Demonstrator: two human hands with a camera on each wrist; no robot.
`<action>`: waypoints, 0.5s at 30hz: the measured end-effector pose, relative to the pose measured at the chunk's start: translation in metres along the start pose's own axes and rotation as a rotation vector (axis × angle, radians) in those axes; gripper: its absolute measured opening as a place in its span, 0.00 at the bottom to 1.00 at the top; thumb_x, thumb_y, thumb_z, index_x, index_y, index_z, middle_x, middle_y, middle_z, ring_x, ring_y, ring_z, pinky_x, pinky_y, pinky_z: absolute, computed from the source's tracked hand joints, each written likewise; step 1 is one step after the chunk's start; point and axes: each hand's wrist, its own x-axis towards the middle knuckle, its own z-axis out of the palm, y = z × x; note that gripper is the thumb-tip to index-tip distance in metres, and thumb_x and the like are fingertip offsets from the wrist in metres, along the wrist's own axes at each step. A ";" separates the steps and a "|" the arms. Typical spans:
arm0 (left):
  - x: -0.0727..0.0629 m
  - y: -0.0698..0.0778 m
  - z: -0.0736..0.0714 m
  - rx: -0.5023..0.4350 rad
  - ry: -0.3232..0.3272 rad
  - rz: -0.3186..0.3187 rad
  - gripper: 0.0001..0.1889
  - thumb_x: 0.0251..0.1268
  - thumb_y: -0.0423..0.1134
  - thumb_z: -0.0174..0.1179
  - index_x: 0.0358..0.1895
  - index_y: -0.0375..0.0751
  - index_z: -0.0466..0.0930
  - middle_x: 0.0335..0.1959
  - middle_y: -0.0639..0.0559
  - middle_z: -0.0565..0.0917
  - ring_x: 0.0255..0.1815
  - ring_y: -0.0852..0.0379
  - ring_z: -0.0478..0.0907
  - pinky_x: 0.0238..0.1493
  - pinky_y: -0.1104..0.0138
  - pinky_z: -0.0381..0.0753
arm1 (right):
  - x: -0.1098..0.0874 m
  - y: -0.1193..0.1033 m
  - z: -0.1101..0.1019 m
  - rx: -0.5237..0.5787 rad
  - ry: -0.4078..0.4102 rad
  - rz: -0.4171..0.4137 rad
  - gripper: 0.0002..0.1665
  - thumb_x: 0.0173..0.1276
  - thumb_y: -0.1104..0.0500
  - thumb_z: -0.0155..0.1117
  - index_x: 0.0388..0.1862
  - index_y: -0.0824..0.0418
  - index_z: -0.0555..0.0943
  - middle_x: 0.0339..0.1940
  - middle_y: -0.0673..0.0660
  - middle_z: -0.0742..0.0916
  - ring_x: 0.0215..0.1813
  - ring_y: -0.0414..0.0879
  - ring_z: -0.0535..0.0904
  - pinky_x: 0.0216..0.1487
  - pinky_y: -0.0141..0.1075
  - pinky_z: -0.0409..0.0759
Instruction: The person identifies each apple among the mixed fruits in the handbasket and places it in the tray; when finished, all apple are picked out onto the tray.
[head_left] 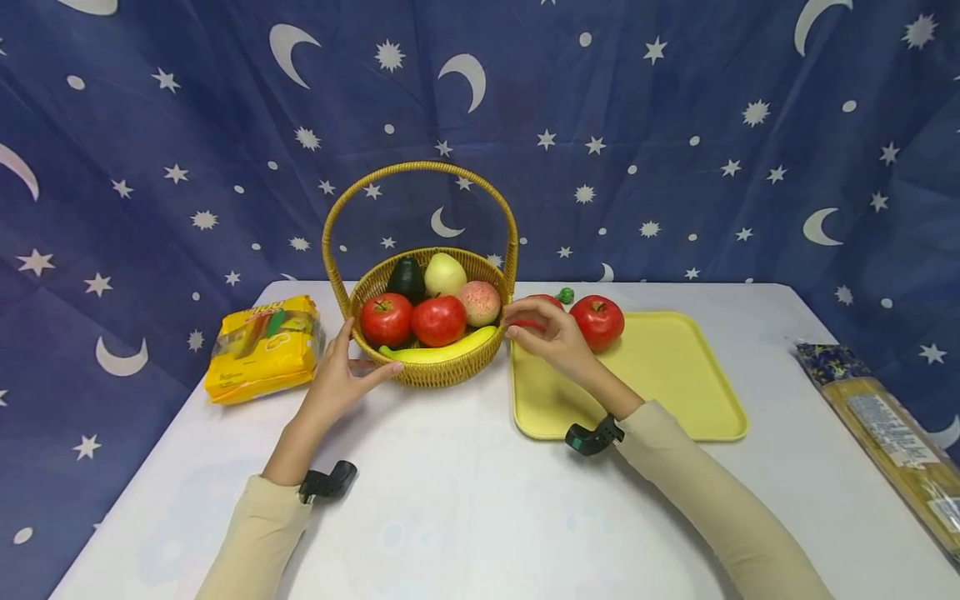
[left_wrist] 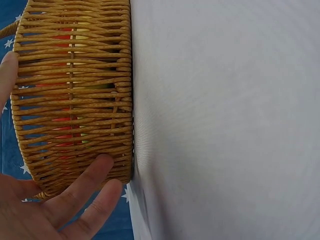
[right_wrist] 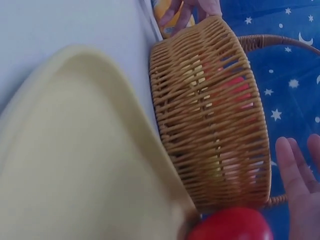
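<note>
Four tomatoes (head_left: 386, 318), one basket (head_left: 442, 371), one tray (head_left: 675, 375), two packets (head_left: 262, 346).

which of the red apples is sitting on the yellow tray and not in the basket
The red apple beside the right hand, on the yellow tray; two others lie in the basket.

A: From where does the head view look?

B: From above and behind both forearms, forward and down across the white table (head_left: 465, 500) at the woven yellow wicker basket with a hoop handle (head_left: 431, 371), taking in everything around it at middle distance.

A: And the left wrist view?

B: Very near the basket's side wall (left_wrist: 75, 100), turned sideways, so the tabletop (left_wrist: 225, 120) stands upright to its right.

A: The right wrist one?

B: Also close and tilted, facing the basket's opposite wall (right_wrist: 210, 115) over the rim of the pale yellow plastic tray (right_wrist: 75, 150). All three views share the basket.
</note>
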 end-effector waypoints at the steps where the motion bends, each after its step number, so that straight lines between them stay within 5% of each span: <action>1: 0.000 0.000 0.000 0.000 0.001 0.000 0.59 0.59 0.57 0.67 0.79 0.39 0.32 0.74 0.28 0.51 0.55 0.37 0.79 0.64 0.41 0.67 | 0.002 0.000 0.001 0.006 -0.006 0.000 0.19 0.65 0.75 0.62 0.54 0.78 0.74 0.49 0.75 0.80 0.51 0.57 0.81 0.52 0.40 0.82; 8: -0.001 0.000 -0.001 -0.006 0.000 -0.001 0.59 0.59 0.57 0.67 0.79 0.39 0.32 0.74 0.28 0.51 0.55 0.37 0.79 0.64 0.41 0.67 | 0.009 0.000 0.008 0.006 -0.034 -0.007 0.19 0.64 0.77 0.60 0.55 0.79 0.73 0.52 0.79 0.77 0.51 0.48 0.81 0.52 0.34 0.81; 15: -0.001 0.001 -0.001 -0.005 -0.003 -0.002 0.59 0.59 0.57 0.67 0.79 0.40 0.32 0.74 0.28 0.52 0.55 0.38 0.79 0.65 0.41 0.65 | 0.009 0.001 0.015 -0.028 -0.025 0.014 0.19 0.63 0.79 0.59 0.54 0.80 0.74 0.53 0.78 0.77 0.52 0.59 0.79 0.55 0.32 0.79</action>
